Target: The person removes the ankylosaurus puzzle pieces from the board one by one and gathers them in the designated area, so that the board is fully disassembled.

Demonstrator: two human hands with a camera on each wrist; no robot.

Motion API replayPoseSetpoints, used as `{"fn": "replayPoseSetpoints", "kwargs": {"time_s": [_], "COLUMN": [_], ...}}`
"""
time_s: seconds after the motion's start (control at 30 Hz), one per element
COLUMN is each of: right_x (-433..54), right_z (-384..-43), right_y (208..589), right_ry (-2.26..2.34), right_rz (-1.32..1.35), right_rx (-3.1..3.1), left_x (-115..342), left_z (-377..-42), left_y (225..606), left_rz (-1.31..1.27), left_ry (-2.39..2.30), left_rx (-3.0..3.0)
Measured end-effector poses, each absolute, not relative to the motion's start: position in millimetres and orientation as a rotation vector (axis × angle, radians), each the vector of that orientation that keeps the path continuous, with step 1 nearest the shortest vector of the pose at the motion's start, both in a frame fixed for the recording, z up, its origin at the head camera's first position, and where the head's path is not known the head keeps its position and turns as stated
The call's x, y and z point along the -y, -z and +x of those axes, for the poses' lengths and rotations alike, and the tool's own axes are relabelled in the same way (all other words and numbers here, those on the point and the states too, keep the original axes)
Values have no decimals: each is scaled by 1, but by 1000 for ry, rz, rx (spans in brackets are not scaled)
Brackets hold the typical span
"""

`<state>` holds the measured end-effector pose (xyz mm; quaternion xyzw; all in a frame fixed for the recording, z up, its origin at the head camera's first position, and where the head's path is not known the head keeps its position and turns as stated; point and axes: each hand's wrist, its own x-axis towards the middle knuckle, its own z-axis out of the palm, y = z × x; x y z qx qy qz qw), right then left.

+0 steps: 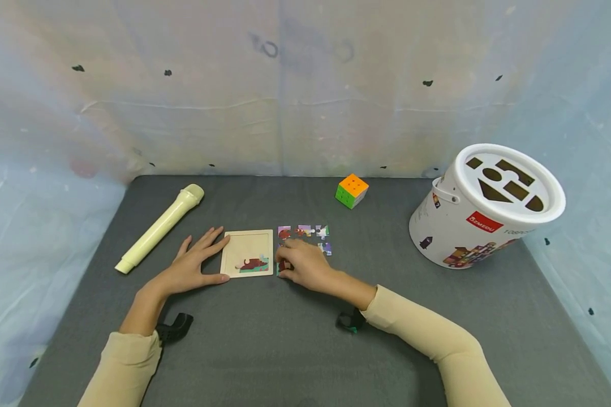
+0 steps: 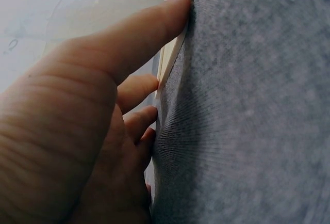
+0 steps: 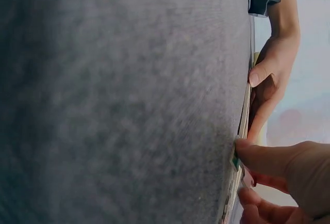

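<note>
A square wooden puzzle tray (image 1: 245, 244) lies on the dark cloth, with joined puzzle pieces (image 1: 254, 264) in its lower right corner showing a dark red figure on green. My left hand (image 1: 190, 267) is spread along the tray's left side; in the left wrist view its thumb (image 2: 178, 10) touches the corner. Just beyond the tray's right edge, my right hand (image 1: 309, 267) pinches a puzzle piece (image 3: 236, 160) between thumb and fingers. Loose puzzle pieces (image 1: 303, 230) lie behind the right hand, which partly covers that area.
A pale yellow tube (image 1: 160, 229) lies slanted at the left. A puzzle cube (image 1: 352, 191) with orange and green faces sits near the back edge. At the right stands a white bucket (image 1: 440, 237) with shaped holes in its lid. Plastic sheeting (image 1: 305, 113) hangs behind the table.
</note>
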<state>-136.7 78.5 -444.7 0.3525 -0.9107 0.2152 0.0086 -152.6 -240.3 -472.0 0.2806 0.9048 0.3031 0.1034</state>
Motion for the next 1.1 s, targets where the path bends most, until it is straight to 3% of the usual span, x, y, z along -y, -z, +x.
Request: {"fn": "replayPoseSetpoints", "kwargs": {"time_s": [0.47,1.1], "right_x": [-76,-76], "right_z": [-138,-143], "right_y": [446,437], "right_ry": [-728,-678], "right_rz": [978,1098], "right_rx": [2947,2971], "left_x": [239,239], "left_z": [-151,-151], "left_y": [471,470], "left_rz": [830,826], "left_ry": [-894,-873], "left_rx": [-2680,-2679]}}
